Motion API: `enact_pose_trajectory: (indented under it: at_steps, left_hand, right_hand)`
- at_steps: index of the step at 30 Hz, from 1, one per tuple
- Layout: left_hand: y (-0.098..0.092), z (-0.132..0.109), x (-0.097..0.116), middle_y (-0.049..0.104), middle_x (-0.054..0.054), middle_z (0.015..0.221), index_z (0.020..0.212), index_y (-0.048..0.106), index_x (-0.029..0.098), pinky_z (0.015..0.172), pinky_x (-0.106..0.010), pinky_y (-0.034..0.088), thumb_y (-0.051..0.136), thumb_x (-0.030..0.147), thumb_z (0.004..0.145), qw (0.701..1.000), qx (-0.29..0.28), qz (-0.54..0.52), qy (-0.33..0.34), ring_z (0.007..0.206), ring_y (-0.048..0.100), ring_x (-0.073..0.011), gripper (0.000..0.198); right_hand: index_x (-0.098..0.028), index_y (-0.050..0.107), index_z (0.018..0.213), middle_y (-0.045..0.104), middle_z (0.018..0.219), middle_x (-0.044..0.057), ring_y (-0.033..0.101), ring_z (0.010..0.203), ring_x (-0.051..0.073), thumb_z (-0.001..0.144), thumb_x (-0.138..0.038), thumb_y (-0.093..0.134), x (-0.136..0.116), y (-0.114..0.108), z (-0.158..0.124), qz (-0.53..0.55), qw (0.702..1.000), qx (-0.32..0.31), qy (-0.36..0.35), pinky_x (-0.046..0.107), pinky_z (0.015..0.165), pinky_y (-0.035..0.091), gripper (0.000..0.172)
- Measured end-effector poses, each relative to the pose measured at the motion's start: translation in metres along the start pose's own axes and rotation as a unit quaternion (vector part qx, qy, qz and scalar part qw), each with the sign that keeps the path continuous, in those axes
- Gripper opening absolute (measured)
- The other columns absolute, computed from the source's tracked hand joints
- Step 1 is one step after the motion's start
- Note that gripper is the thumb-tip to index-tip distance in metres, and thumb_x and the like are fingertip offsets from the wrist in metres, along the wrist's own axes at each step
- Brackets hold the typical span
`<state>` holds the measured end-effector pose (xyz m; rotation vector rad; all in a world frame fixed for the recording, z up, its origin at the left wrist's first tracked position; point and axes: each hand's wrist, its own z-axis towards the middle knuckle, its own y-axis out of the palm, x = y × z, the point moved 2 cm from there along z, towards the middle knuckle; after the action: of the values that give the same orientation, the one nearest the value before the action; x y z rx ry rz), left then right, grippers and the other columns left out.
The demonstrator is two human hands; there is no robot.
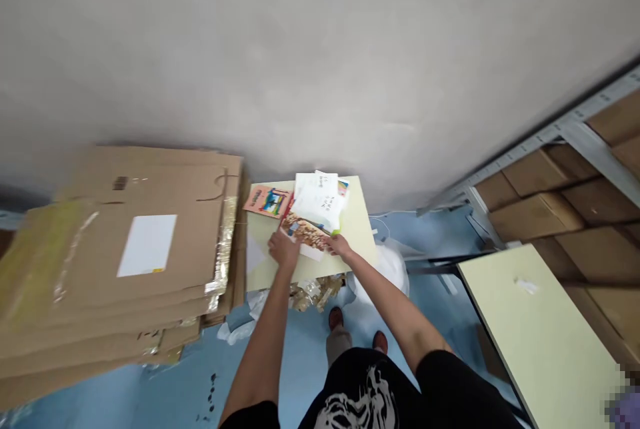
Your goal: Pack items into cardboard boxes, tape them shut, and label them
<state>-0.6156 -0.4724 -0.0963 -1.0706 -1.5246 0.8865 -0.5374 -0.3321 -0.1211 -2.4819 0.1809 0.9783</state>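
While the left hand (283, 249) presses on the near-left corner of a picture booklet (304, 232) and the right hand (339, 244) meets its right end, the fingers are too small to tell a pinch from a flat touch. By the look of it, the booklet is being squared or picked off the pile; lifting it cleanly would need a grip at both ends. It is thin, colourfully printed and lies slanted on a pale yellow table (361, 232), under loose white papers (318, 200), near an orange booklet (267, 201). Flattened cardboard (125, 249) is stacked to the left.
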Motion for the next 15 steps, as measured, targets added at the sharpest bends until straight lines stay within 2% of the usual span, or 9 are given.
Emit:
enact_pose_trajectory:
  at_steps: [2, 4, 6, 7, 9, 10, 11, 13, 15]
  left_hand:
    - [-0.004, 0.013, -0.009, 0.052, -0.023, 0.122, 0.127, 0.039, 0.009, 0.092, -0.046, 0.037, 0.061, 0.046, 0.073, 1.000, -0.008, 0.023, -0.009, 0.115, 0.045, -0.0354, 0.069]
    - [-0.007, 0.022, -0.017, 0.054, -0.022, 0.119, 0.116, 0.048, 0.010, 0.091, -0.047, 0.038, 0.060, 0.046, 0.073, 0.999, -0.029, 0.026, -0.018, 0.114, 0.046, -0.0364, 0.056]
    - [-0.008, 0.018, -0.025, 0.060, -0.017, 0.108, 0.106, 0.052, 0.013, 0.087, -0.044, 0.043, 0.057, 0.043, 0.076, 0.993, -0.112, -0.036, -0.007, 0.105, 0.054, -0.0323, 0.042]
    - [-0.009, 0.010, -0.028, 0.062, -0.013, 0.102, 0.101, 0.053, 0.015, 0.087, -0.043, 0.044, 0.056, 0.042, 0.077, 0.988, -0.137, -0.076, -0.001, 0.101, 0.056, -0.0302, 0.037]
    - [-0.008, -0.017, -0.035, 0.062, -0.004, 0.094, 0.097, 0.052, 0.018, 0.084, -0.041, 0.048, 0.055, 0.041, 0.077, 0.972, -0.158, -0.172, 0.004, 0.096, 0.058, -0.0257, 0.030]
    - [-0.006, -0.036, -0.036, 0.061, -0.001, 0.092, 0.097, 0.051, 0.020, 0.082, -0.040, 0.050, 0.055, 0.042, 0.076, 0.961, -0.152, -0.231, 0.004, 0.094, 0.058, -0.0237, 0.031]
    - [-0.001, -0.058, -0.036, 0.060, 0.001, 0.092, 0.098, 0.049, 0.021, 0.079, -0.038, 0.052, 0.054, 0.045, 0.076, 0.955, -0.165, -0.244, 0.012, 0.091, 0.059, -0.0216, 0.033]
    - [0.013, -0.108, -0.030, 0.059, 0.000, 0.095, 0.103, 0.045, 0.022, 0.073, -0.037, 0.055, 0.051, 0.050, 0.077, 0.932, -0.200, -0.300, 0.020, 0.085, 0.061, -0.0192, 0.038]
    - [0.032, -0.159, -0.013, 0.058, -0.004, 0.101, 0.103, 0.045, 0.022, 0.077, -0.038, 0.054, 0.053, 0.052, 0.074, 0.919, -0.204, -0.331, 0.059, 0.091, 0.060, -0.0205, 0.043]
  right_hand:
    - [-0.019, 0.052, 0.067, 0.055, 0.054, -0.003, 0.056, 0.055, 0.012, 0.082, -0.039, 0.058, 0.002, 0.004, 0.003, 0.020, 1.000, 0.017, 0.003, 0.022, 0.054, 0.044, 0.025]
    - [-0.020, 0.051, 0.068, 0.052, 0.054, -0.005, 0.055, 0.058, 0.013, 0.083, -0.038, 0.057, 0.005, 0.002, 0.003, 0.038, 0.999, 0.028, -0.003, 0.022, 0.058, 0.043, 0.024]
    - [-0.021, 0.049, 0.067, 0.048, 0.053, -0.006, 0.053, 0.057, 0.012, 0.083, -0.037, 0.055, 0.012, -0.007, -0.003, 0.057, 0.998, 0.023, -0.022, 0.022, 0.058, 0.041, 0.024]
    - [-0.021, 0.048, 0.066, 0.047, 0.053, -0.007, 0.051, 0.057, 0.012, 0.084, -0.036, 0.054, 0.017, -0.013, -0.010, 0.067, 0.997, 0.018, -0.036, 0.022, 0.058, 0.040, 0.024]
    - [-0.021, 0.045, 0.066, 0.045, 0.056, -0.007, 0.048, 0.059, 0.011, 0.084, -0.035, 0.053, 0.033, -0.032, -0.031, 0.089, 0.993, 0.017, -0.069, 0.021, 0.060, 0.039, 0.024]
    - [-0.021, 0.044, 0.066, 0.044, 0.058, -0.007, 0.047, 0.062, 0.011, 0.084, -0.034, 0.053, 0.044, -0.043, -0.045, 0.099, 0.991, 0.023, -0.082, 0.020, 0.061, 0.038, 0.024]
    - [-0.021, 0.044, 0.066, 0.043, 0.060, -0.007, 0.047, 0.064, 0.011, 0.084, -0.033, 0.052, 0.057, -0.055, -0.060, 0.107, 0.990, 0.031, -0.091, 0.020, 0.063, 0.038, 0.023]
    - [-0.021, 0.045, 0.070, 0.045, 0.063, -0.006, 0.047, 0.066, 0.011, 0.086, -0.034, 0.048, 0.091, -0.083, -0.093, 0.134, 0.985, 0.049, -0.101, 0.021, 0.065, 0.039, 0.020]
    - [-0.021, 0.048, 0.080, 0.050, 0.069, -0.005, 0.050, 0.070, 0.013, 0.087, -0.037, 0.045, 0.131, -0.114, -0.124, 0.193, 0.972, 0.076, -0.115, 0.022, 0.066, 0.041, 0.018]
